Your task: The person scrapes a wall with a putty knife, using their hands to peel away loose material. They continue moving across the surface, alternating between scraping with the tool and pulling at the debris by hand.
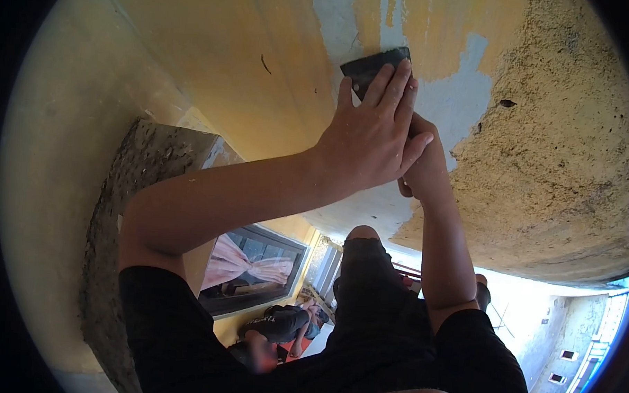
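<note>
A dark, wide-bladed scraper (376, 68) lies with its blade against the yellow painted wall. My left hand (369, 132) is laid over it, fingers stretched out and fingertips on the blade, thumb pointing right across my other hand. Behind it, my right hand (426, 162) is closed around what seems to be the scraper's handle; the handle itself is hidden by my left hand. Pale grey patches (463, 98) show around the blade where the yellow paint (277, 77) is gone.
Rough bare plaster (566, 136) covers the wall at right. A rough-edged masonry ledge (149, 163) juts out at left beside my arm. Below are a window with a pink curtain (246, 263) and a person in a dark shirt (282, 323). My knee (363, 233) is near the wall.
</note>
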Motion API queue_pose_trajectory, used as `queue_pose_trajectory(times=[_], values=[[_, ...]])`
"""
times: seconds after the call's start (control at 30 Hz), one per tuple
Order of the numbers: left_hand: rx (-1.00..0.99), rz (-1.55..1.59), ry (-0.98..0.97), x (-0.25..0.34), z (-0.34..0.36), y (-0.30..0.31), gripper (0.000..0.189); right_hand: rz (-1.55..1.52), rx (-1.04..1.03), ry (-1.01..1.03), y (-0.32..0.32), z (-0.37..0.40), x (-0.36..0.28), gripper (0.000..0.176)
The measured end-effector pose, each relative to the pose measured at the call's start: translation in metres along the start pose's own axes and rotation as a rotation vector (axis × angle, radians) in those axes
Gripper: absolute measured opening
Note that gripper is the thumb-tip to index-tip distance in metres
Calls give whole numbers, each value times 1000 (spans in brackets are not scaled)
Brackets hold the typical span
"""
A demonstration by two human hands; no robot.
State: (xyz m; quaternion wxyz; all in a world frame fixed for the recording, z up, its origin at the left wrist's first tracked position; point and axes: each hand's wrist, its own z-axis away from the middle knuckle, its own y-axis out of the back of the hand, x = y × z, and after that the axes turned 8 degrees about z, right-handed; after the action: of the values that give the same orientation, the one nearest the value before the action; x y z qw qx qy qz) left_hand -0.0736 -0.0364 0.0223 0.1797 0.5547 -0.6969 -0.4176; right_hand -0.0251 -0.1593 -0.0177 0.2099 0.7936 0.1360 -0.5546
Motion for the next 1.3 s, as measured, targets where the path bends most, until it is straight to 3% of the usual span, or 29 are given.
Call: queue_pose_trajectory(times=[0.07,0.5,0.7,0.8,0.9,1.07,1.2,1.3], values=[[4,-12,-10,1,0,0,63,-73,-112,-172,7,-2,-12,26],[-1,-12,18,2,4,-1,62,-12,5,-40,-6,-3,0,26],[-2,2,14,2,3,0,62,2,-79,-149,0,-2,-8,27],[-5,-4,15,0,1,1,63,-1,-6,-10,-3,-6,-1,26],[-15,-2,4,-2,-1,3,63,9,-70,-212,1,-5,-10,24],[-18,8,8,-1,2,1,63,18,-8,8,-5,-4,2,26],[28,3,-9,-5,-4,3,62,7,-4,-89,-1,-8,-9,26],[49,-12,-18,-8,-6,5,62,-5,13,-18,-4,-13,-8,27]])
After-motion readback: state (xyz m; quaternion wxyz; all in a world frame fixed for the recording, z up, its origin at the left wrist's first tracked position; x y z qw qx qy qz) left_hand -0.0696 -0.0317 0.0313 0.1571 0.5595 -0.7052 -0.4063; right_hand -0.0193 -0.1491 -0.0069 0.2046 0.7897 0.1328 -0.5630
